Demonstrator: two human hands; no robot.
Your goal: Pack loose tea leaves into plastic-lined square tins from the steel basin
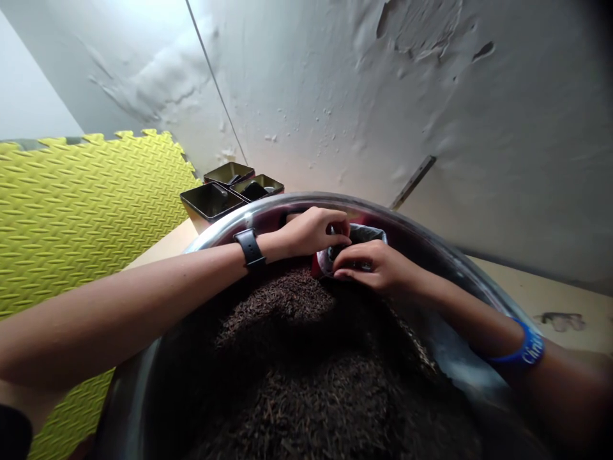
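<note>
A large metal basin [335, 199] holds a heap of dark, dried, tea-like leaves [306, 396]. At its far side is a small foil-lined bag [371, 232], red and white on the outside, with its mouth turned up. My left hand [316, 231], a dark watch on the wrist, curls its fingers closed at the bag's left edge. From the right, my right hand [376, 265] pinches the near edge of the same bag. A blue wristband [527, 348] circles that forearm. Both hands partly hide the bag, and its contents cannot be made out.
Several open square tins [211, 201] stand behind the basin at left, with dark items inside. Yellow foam mats [86, 223] lie on the left. Eyeglasses [565, 321] rest on the pale tabletop [507, 271] at right. A peeling wall [335, 96] rises behind, with a narrow bar [414, 182] against it.
</note>
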